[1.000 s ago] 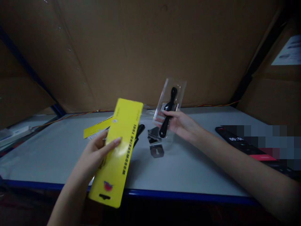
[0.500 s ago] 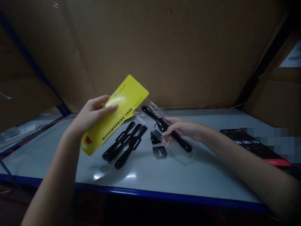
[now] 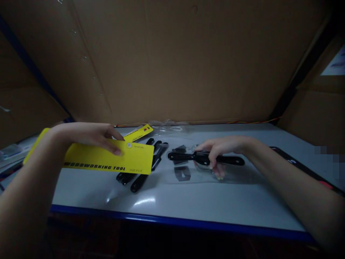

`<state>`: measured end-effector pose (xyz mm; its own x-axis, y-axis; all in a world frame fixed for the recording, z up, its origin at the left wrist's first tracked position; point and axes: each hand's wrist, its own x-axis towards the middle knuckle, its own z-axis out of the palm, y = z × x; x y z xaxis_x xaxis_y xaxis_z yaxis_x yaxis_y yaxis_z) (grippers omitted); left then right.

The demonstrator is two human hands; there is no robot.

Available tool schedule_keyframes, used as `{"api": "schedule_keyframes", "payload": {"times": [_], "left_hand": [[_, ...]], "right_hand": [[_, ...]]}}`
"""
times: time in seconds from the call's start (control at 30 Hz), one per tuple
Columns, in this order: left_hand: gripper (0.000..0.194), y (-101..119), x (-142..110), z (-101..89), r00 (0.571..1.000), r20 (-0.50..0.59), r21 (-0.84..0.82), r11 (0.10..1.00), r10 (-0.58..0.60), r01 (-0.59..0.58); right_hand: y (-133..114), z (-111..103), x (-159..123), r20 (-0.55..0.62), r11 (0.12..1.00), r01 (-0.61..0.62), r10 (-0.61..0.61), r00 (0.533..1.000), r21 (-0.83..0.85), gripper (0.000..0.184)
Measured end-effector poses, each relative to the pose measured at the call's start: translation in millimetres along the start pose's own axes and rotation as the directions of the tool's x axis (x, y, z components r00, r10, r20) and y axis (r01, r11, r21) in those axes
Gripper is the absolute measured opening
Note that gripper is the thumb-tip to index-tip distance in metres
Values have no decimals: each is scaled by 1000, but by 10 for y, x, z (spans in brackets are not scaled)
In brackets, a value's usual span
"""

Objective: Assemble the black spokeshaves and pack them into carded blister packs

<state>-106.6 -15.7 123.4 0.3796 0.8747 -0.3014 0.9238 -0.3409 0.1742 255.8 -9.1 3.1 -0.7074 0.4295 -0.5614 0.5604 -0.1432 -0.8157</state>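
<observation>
Grasping yellow card (image 3: 134, 158) in left hand (image 3: 91, 135), black woodworking tool (image 3: 231, 160) in right hand (image 3: 226, 146).

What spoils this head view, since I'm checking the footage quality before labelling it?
In the head view, the light is dim, with the cardboard backing darkening toward the corners; white glare sits on the grey table top; the yellow card stays sharp enough to read; a pixelated patch covers the right edge.

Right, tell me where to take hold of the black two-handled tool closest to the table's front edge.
Grip its rounded lower handle, coming from the blue front edge of the table. That handle points your way and sticks out clear of the yellow card, which passes over the tool's middle. A matching tool lies just to its left.
</observation>
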Motion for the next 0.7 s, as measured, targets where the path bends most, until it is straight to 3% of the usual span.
{"api": "schedule_keyframes", "payload": {"times": [0.1, 0.27, 0.7], "left_hand": [[45, 64, -21, 11, 973, 221, -74, 993, -72, 91], [47, 95, 44, 65, 969, 244, -119, 991, -30, 61], [56, 110, 69, 95, 992, 58, 42, 993, -109, 107]], "right_hand": [[-21, 27, -5, -4, 1000, 4, -4, 1000, 4, 40], [-42, 61, -11, 32, 1000, 2, -2, 999, -11, 42], [-58, 102, 8, 45, 1000, 7, -7, 999, 3, 48]]}}
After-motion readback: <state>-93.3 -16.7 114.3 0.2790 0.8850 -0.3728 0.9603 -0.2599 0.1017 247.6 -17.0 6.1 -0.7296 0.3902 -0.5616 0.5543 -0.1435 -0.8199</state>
